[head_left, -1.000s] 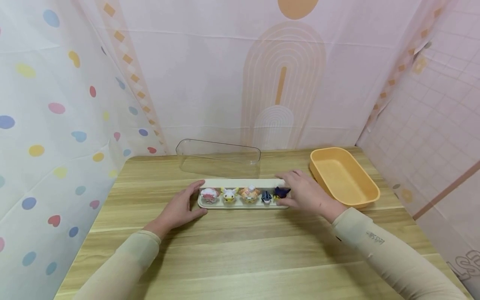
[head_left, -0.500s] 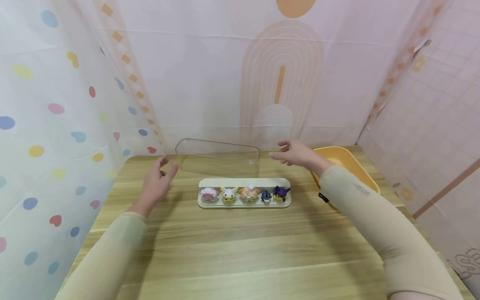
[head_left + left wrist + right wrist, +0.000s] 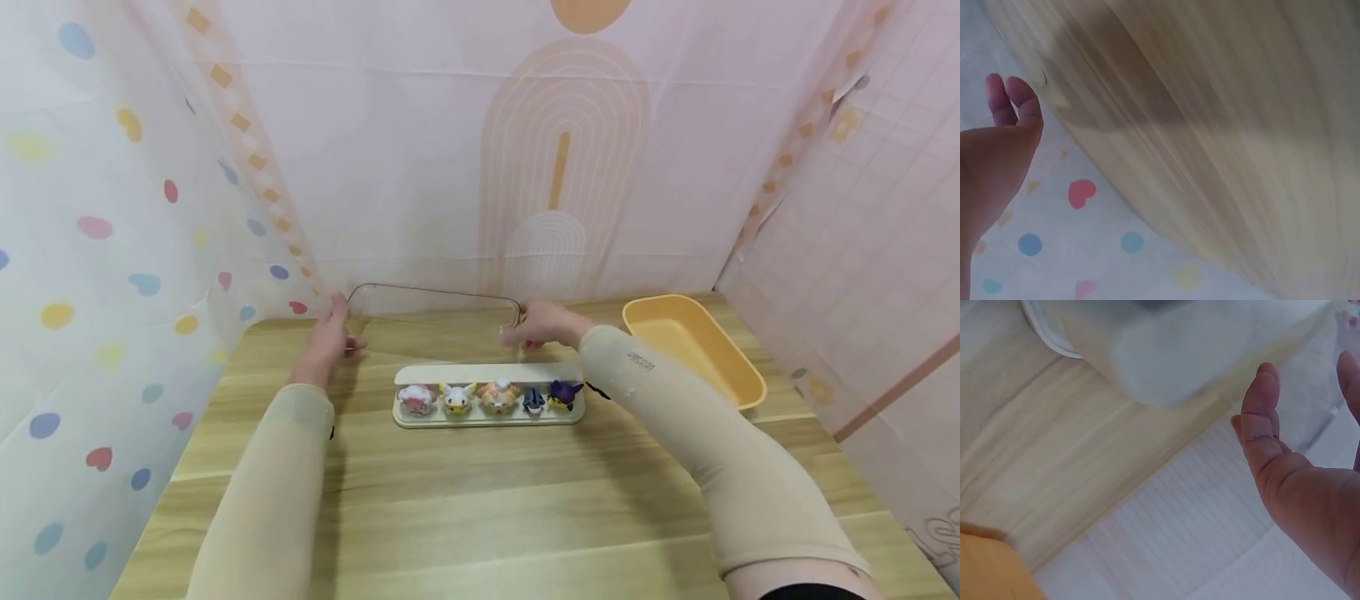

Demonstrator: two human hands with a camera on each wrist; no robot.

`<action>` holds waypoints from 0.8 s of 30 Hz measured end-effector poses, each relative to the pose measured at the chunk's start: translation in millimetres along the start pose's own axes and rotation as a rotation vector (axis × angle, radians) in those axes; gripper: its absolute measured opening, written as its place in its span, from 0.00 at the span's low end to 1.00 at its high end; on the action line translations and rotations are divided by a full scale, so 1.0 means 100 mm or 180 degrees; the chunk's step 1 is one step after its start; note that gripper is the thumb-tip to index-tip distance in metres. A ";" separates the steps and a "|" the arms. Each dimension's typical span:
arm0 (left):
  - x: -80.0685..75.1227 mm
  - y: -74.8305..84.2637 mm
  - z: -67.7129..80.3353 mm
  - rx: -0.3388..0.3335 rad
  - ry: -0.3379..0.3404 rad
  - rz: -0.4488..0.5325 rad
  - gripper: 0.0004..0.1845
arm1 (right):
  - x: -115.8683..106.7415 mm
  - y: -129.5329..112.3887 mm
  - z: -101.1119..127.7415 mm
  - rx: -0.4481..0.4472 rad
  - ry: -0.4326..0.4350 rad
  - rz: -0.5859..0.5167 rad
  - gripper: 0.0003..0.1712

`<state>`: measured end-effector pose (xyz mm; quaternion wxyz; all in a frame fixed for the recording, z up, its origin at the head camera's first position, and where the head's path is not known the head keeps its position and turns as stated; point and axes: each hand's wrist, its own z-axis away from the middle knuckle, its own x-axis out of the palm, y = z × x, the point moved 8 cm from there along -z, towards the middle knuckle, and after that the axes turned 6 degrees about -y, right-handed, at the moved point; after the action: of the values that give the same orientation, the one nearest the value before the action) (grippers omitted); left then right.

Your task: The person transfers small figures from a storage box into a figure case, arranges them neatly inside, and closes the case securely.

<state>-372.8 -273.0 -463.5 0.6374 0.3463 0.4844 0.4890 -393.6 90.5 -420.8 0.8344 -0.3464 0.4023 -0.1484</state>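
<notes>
A clear lidless-looking plastic cover (image 3: 435,329) with a dark rim stands at the back of the table. My left hand (image 3: 326,340) is at its left end; whether it touches cannot be told. At the right end my right hand (image 3: 547,323) spans the cover's end, thumb in front. Its fingers (image 3: 1260,419) look spread and fairly straight in the right wrist view. Nearer me lies a cream display tray (image 3: 487,422) bearing several small figures: a pink-white one (image 3: 417,400), a white-yellow one (image 3: 457,400), an orange one (image 3: 498,397), a dark blue one (image 3: 533,401) and a purple one (image 3: 564,395).
An orange-yellow basin (image 3: 693,346) stands at the right of the wood-grain table (image 3: 480,517). Behind the table hangs a patterned curtain (image 3: 405,167), and a dotted cloth (image 3: 112,275) hangs at the left.
Both hands have left the ends of the cream tray and moved back to the two ends of the clear cover. Tray, figures and cover have not visibly moved on the table.
</notes>
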 end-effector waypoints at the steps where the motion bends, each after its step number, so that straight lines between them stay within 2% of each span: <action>1: 0.03 -0.02 0.00 -0.0068 -0.0037 0.0016 0.56 | 0.03 0.00 -0.02 -0.0021 0.0005 0.0037 0.36; 4: 0.13 -0.09 -0.03 -0.0191 -0.0101 0.0045 0.56 | 0.11 0.02 -0.07 -0.0042 0.0024 0.0141 0.20; 7: 0.17 -0.16 -0.06 -0.0256 -0.0081 -0.0043 0.54 | 0.16 0.05 -0.10 0.0016 0.0058 0.0253 0.19; 11: 0.19 -0.19 -0.07 -0.0242 0.0009 -0.0047 0.54 | 0.17 0.07 -0.13 0.0098 0.0093 0.0258 0.21; 13: 0.19 -0.18 -0.07 -0.0211 0.0050 -0.0054 0.56 | 0.15 0.07 -0.13 0.0106 0.0116 0.0242 0.29; 16: 0.18 -0.14 -0.02 -0.0156 0.0082 -0.0162 0.59 | 0.07 0.04 -0.11 -0.0015 0.0189 0.0261 0.52; 19: 0.18 -0.06 0.05 0.0018 0.0057 -0.0326 0.58 | -0.06 -0.03 -0.05 -0.0327 0.0272 0.0275 0.64; 24: 0.20 0.20 0.18 0.0647 0.0088 -0.0263 0.54 | -0.36 -0.10 0.19 -0.0804 0.0356 -0.0136 0.61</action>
<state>-360.3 -247.5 -445.3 0.6119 0.3821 0.5541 0.4154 -401.3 110.4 -385.1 0.7570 -0.4484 0.4562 -0.1334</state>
